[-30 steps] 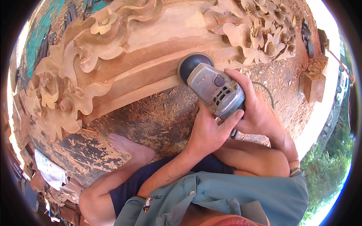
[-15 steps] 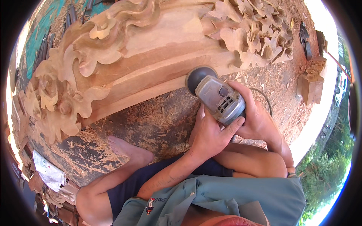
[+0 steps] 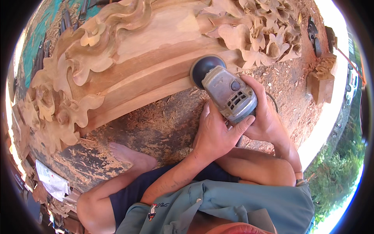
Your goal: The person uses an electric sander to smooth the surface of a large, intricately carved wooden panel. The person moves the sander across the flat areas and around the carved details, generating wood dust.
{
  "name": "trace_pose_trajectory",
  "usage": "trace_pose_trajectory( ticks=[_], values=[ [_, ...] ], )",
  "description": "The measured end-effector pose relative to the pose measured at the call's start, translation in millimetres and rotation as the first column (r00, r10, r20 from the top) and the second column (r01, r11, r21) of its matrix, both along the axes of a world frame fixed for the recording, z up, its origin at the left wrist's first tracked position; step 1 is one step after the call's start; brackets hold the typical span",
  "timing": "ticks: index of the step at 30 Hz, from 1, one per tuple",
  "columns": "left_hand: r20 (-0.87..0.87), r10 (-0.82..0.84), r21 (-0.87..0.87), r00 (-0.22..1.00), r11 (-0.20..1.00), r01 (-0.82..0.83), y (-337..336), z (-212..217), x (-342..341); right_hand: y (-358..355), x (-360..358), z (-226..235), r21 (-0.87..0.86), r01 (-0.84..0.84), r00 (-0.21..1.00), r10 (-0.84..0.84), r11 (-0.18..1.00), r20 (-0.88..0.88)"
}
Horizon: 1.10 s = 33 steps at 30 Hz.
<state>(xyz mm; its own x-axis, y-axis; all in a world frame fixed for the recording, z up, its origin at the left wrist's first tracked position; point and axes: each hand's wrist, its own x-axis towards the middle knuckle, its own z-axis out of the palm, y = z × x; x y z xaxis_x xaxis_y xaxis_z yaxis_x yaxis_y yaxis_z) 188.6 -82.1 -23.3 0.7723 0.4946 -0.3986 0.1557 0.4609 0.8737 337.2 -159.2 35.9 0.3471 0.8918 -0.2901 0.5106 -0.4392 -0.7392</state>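
Note:
Both of my hands hold a grey angle grinder [image 3: 232, 95] fitted with a round dark sanding disc [image 3: 202, 71]. My left hand [image 3: 213, 136] wraps the near left side of its body, thumb lying across the rear end. From the right, my right hand [image 3: 265, 119] grips the body, fingers along its side. The disc meets the near moulded edge of a large curved wood carving [image 3: 156, 74]; whether it presses on the wood cannot be made out. Carved leaves and flowers [image 3: 269, 39] stand out in relief at both ends of the piece.
Shavings cover the dark ground by my bare foot [image 3: 134, 156]. A cord [image 3: 274, 100] runs behind my right hand. Chisels [image 3: 39, 58] lie on green cloth at the far left. A hand plane [image 3: 314, 37] and a small carved block [image 3: 321, 84] sit at the right.
The grinder has shifted slightly upward in the picture, and its disc sits farther right along the carving's edge. The carving appears a little farther left. Both hands keep their grip.

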Motion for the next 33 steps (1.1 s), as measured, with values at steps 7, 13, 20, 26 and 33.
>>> trace_pose_trajectory(
  ticks=[7,13,20,26,33],
  values=[
    [0.027,-0.083,0.106,0.996,0.991,0.080,-3.8,-5.6,2.1,-7.0,1.4,3.2,-0.040,0.021,0.999,-0.022,0.999,-0.029],
    [0.081,-0.040,-0.042,0.996,0.998,0.043,-11.9,-5.3,3.4,-11.2,2.3,-2.3,0.005,0.003,1.000,-0.003,1.000,0.016],
    [0.122,-0.027,-0.044,0.992,0.999,0.032,1.2,19.6,11.4,-7.1,8.8,20.1,-0.026,0.038,0.999,-0.039,0.999,-0.028],
    [0.158,-0.011,-0.241,0.987,0.969,0.049,-10.9,37.9,7.6,25.8,32.4,64.1,-0.273,-0.130,0.988,0.100,0.953,-0.120],
    [0.042,0.165,-0.469,0.985,0.874,-0.126,-23.9,107.6,22.3,33.8,48.7,115.4,-0.416,-0.118,0.962,-0.001,0.901,-0.275]
  ],
)
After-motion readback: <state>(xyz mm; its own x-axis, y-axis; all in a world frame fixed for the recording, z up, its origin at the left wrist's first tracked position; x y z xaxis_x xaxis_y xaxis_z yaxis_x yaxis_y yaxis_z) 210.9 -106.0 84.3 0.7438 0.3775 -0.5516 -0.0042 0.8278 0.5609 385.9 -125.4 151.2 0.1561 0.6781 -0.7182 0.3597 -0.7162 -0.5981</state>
